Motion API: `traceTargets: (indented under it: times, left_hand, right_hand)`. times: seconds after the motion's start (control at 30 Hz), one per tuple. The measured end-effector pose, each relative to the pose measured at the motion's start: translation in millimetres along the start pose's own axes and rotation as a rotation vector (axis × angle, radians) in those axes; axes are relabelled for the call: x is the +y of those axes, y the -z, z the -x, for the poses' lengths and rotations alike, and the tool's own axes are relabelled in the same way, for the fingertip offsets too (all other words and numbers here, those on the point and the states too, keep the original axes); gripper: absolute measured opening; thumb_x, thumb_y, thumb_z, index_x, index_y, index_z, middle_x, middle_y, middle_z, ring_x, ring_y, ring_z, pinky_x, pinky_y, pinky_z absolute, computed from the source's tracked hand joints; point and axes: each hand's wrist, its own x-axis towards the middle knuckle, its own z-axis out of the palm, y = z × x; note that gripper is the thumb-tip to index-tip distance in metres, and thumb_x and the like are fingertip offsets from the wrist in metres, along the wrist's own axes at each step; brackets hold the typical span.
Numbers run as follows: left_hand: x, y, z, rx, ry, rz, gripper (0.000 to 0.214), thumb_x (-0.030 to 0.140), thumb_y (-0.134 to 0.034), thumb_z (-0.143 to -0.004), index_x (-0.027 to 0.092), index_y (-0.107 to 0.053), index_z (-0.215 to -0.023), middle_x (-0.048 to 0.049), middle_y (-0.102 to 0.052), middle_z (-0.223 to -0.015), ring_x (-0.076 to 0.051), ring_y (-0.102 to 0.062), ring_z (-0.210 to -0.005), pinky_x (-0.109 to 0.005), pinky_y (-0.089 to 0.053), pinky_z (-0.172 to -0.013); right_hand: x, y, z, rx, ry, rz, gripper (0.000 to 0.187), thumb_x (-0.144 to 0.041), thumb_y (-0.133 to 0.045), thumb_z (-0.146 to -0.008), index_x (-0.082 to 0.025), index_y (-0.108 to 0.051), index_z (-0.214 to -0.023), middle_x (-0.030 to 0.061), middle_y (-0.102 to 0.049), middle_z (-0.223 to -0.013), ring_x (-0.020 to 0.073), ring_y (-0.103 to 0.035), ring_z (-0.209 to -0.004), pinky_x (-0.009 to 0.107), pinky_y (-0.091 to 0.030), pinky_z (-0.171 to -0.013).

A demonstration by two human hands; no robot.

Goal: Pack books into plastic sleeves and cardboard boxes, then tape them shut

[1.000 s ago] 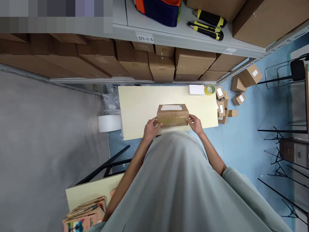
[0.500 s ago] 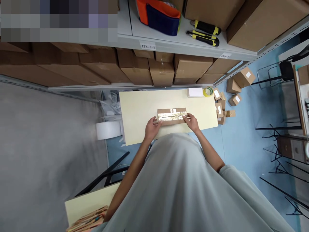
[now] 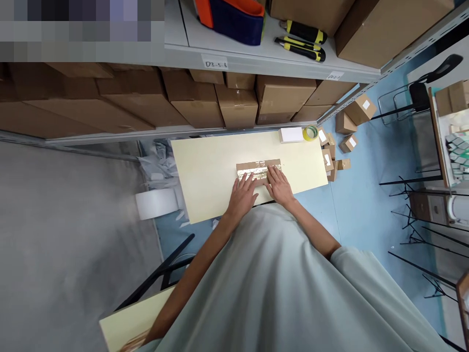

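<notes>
A narrow brown cardboard box (image 3: pixel 258 165) lies on the pale yellow tabletop (image 3: pixel 208 156), with shiny clear tape along its upper face. Across its left part rests my left hand (image 3: pixel 242 197), fingers stretched out over the tape. My right hand (image 3: pixel 279 187) lies flat on the right part, its fingers also extended on the tape. Both hands are open and press on the box without gripping it. They cover parts of its front side and top. At the table's back edge are a roll of yellow tape (image 3: pixel 310 132) and a white box (image 3: pixel 291 135).
Cardboard boxes (image 3: pixel 236 105) line the shelf behind the table; utility knives (image 3: pixel 304 32) lie on the shelf above. Small boxes (image 3: pixel 335 166) sit on the blue floor at right. A white roll (image 3: pixel 156 204) and clear plastic (image 3: pixel 159 161) are left of the table.
Both hands have moved from the box's two ends inward onto its taped top, fingers now flattened. The whole view has shifted slightly.
</notes>
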Motion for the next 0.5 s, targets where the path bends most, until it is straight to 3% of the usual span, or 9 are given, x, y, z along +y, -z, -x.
traceTargets:
  times: [0.1,0.17,0.23,0.3,0.4,0.5]
  left_hand:
    - [-10.9,-5.4,3.9,0.12,0.038,0.143,0.069,0.032,-0.059,-0.104,0.019,-0.044,-0.17,-0.0147,-0.026,-0.185,-0.037,-0.016,-0.174,-0.063,-0.019,-0.14]
    - [-23.1,-13.9,8.3,0.23,0.143,0.25,0.084,0.039,-0.066,-0.101,0.018,-0.032,-0.175,-0.0159,-0.014,-0.188,-0.037,-0.01,-0.175,-0.06,-0.021,-0.14]
    - [-37.3,-25.5,11.6,0.274,0.293,0.358,0.103,0.041,-0.077,-0.093,0.016,-0.024,-0.177,-0.0193,-0.012,-0.188,-0.039,-0.012,-0.174,-0.059,-0.023,-0.14]
    - [-49.8,-37.0,12.2,0.238,0.425,0.459,0.11,0.038,-0.084,-0.085,0.015,-0.026,-0.176,-0.0219,-0.026,-0.184,-0.041,-0.026,-0.171,-0.059,-0.028,-0.138]
    - [-57.7,-46.5,9.0,0.169,0.505,0.569,0.095,0.032,-0.085,-0.081,0.021,-0.045,-0.167,-0.0183,-0.058,-0.166,-0.04,-0.055,-0.154,-0.059,-0.045,-0.129]
    - [-48.9,-44.0,4.4,0.25,0.504,0.605,0.077,0.034,-0.083,-0.084,0.024,-0.058,-0.156,-0.0142,-0.071,-0.151,-0.035,-0.067,-0.141,-0.055,-0.055,-0.12]
  right_hand:
    - [23.0,-1.5,10.6,0.055,-0.088,-0.117,0.068,-0.042,-0.047,-0.114,-0.012,-0.037,-0.174,0.0129,-0.02,-0.186,0.0293,-0.013,-0.175,0.052,-0.018,-0.143]
    - [41.4,-5.3,17.7,0.128,-0.238,-0.243,0.086,-0.05,-0.06,-0.108,-0.009,-0.028,-0.177,0.0179,-0.017,-0.186,0.032,-0.014,-0.175,0.053,-0.02,-0.142]
    - [57.2,-12.0,21.5,0.164,-0.392,-0.412,0.107,-0.058,-0.074,-0.098,-0.01,-0.023,-0.178,0.0214,-0.022,-0.184,0.0349,-0.022,-0.173,0.055,-0.027,-0.14]
    - [66.9,-20.1,20.3,0.132,-0.458,-0.595,0.112,-0.061,-0.082,-0.089,-0.016,-0.028,-0.177,0.0204,-0.035,-0.18,0.0361,-0.037,-0.167,0.057,-0.036,-0.135]
    - [70.1,-27.0,11.6,0.1,-0.4,-0.776,0.096,-0.059,-0.083,-0.086,-0.023,-0.047,-0.167,0.0152,-0.061,-0.164,0.0338,-0.061,-0.149,0.055,-0.048,-0.127]
    - [70.6,-18.7,3.0,0.217,-0.362,-0.791,0.076,-0.059,-0.077,-0.091,-0.022,-0.059,-0.155,0.0148,-0.073,-0.146,0.0317,-0.07,-0.134,0.053,-0.056,-0.118]
